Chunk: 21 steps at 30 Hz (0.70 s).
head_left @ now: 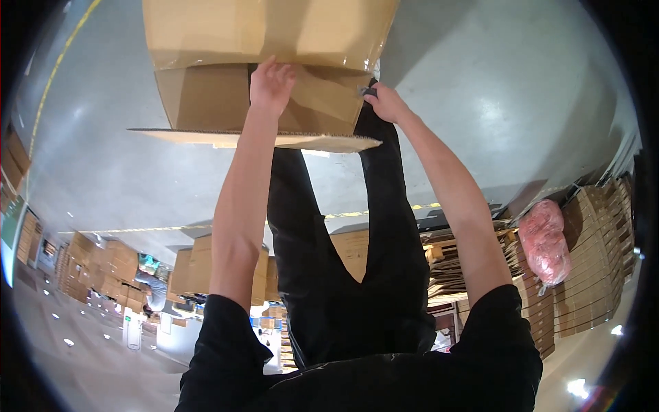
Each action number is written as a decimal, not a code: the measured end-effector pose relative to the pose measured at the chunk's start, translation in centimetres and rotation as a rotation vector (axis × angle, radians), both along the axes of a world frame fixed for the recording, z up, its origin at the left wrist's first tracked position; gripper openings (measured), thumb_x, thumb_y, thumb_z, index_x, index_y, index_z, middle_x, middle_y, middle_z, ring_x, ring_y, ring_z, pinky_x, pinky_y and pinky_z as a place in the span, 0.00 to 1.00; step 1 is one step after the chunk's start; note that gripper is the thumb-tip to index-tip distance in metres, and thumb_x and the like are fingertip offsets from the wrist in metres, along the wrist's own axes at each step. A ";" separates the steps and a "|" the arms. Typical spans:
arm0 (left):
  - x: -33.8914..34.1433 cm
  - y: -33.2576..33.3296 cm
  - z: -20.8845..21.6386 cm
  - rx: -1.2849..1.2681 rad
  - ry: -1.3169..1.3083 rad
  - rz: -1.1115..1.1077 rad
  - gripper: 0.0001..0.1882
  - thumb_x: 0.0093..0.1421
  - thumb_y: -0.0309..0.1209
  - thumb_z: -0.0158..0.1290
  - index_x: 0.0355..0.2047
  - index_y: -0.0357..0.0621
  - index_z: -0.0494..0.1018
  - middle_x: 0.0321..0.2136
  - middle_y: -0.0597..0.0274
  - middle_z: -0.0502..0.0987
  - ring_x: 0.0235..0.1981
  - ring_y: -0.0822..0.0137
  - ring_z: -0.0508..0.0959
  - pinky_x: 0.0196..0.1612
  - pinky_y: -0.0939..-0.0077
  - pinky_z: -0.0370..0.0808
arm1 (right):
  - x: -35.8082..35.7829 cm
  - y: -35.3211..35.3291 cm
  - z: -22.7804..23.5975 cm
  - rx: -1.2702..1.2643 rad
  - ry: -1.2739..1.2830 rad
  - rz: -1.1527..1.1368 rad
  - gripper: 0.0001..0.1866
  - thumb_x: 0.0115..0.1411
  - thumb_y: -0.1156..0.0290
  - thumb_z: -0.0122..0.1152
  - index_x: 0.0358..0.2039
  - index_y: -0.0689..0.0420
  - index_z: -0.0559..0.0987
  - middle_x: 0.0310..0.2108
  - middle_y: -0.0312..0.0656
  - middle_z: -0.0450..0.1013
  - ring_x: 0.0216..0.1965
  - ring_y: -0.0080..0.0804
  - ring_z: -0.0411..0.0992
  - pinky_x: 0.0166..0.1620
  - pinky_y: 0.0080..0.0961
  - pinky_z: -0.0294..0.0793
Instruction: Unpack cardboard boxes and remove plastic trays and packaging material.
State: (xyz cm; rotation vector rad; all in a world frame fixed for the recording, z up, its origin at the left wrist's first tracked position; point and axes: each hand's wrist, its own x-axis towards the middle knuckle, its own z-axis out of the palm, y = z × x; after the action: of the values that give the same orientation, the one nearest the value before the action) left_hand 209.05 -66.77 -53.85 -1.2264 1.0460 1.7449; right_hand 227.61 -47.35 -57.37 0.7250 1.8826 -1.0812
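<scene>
A large brown cardboard box (206,99) stands in front of my legs, its near flap (316,142) folded out toward me and the far flap (268,27) stretching away. Over the box, my left hand (272,86) has loosely bent, parted fingers at the lower edge of the far flap; nothing shows in its grasp. At the box's right corner, my right hand (388,103) is closed around a small dark-handled cutter (369,90) with a greyish tip. Its finer shape is too small to read. The box's contents are hidden.
Grey floor (480,103) surrounds the box, with yellow line markings (62,62) at left and behind me. Behind me are stacked flat cardboard (470,264), a red plastic-wrapped bundle (544,240), more cartons (195,268), and another person (152,292) at lower left.
</scene>
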 end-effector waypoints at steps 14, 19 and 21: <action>2.7 -0.6 3.3 0.137 0.115 0.162 0.06 0.54 0.30 0.48 0.31 0.52 0.62 0.28 0.69 0.66 0.32 0.70 0.67 0.34 0.71 0.67 | -21.9 9.4 13.4 -0.067 0.435 -0.798 0.15 0.61 0.62 0.41 0.29 0.62 0.70 0.23 0.36 0.62 0.18 0.18 0.56 0.28 0.16 0.65; 1.9 -2.9 3.2 0.097 0.103 0.075 0.14 0.55 0.33 0.45 0.43 0.53 0.61 0.39 0.71 0.65 0.40 0.73 0.64 0.40 0.69 0.64 | -34.2 -6.3 15.9 -0.121 0.764 0.316 0.13 0.62 0.66 0.40 0.41 0.57 0.70 0.31 0.35 0.65 0.30 0.23 0.64 0.32 0.17 0.64; 2.2 -1.5 3.7 0.149 0.094 0.128 0.16 0.56 0.35 0.43 0.45 0.52 0.61 0.42 0.71 0.65 0.43 0.72 0.64 0.43 0.67 0.63 | -38.7 -12.0 16.8 -0.154 0.773 0.561 0.12 0.60 0.69 0.42 0.42 0.57 0.70 0.33 0.36 0.66 0.33 0.26 0.65 0.34 0.19 0.65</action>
State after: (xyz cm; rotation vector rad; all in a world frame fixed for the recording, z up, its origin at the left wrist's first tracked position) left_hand 211.26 -68.27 -50.13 -1.1488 0.8884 1.9580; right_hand 188.87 -59.37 -40.52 -0.3779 2.3789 -1.1915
